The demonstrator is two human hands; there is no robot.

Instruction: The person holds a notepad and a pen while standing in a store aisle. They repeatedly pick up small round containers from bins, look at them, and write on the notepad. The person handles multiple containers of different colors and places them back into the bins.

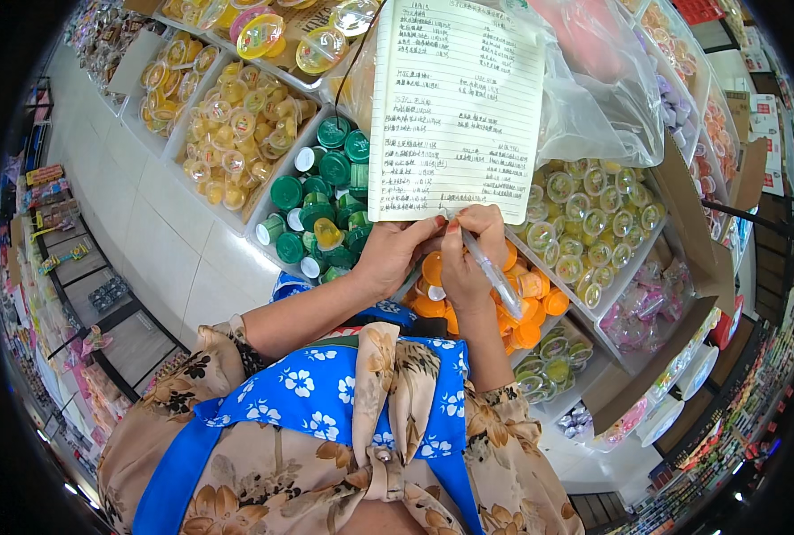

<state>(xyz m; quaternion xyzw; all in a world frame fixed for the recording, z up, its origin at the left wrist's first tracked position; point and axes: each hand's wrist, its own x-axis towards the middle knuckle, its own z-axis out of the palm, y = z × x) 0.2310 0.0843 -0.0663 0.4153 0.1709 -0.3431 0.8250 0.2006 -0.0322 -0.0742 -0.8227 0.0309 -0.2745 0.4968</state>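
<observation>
An open notebook (457, 110) with lined pages of handwriting lies over the bins of packaged cups in front of me. My left hand (393, 254) grips the notebook's lower edge, its thumb near the page. In my right hand (474, 257) is a clear-barrelled pen (497, 281), tip at the bottom lines of the page. Below and right of the hands are orange-lidded cups (527, 317). Green-lidded cups (303, 200) fill the bin to the left, with one yellow jelly cup (328, 234) on top.
Yellow jelly cups (236, 134) fill bins at upper left, and pale green jelly cups (591, 221) fill one at right. A clear plastic bag (598, 100) lies beside the notebook. Cardboard flaps (688, 214) rise at right. Store shelving (112, 294) stands across the tiled floor (169, 221).
</observation>
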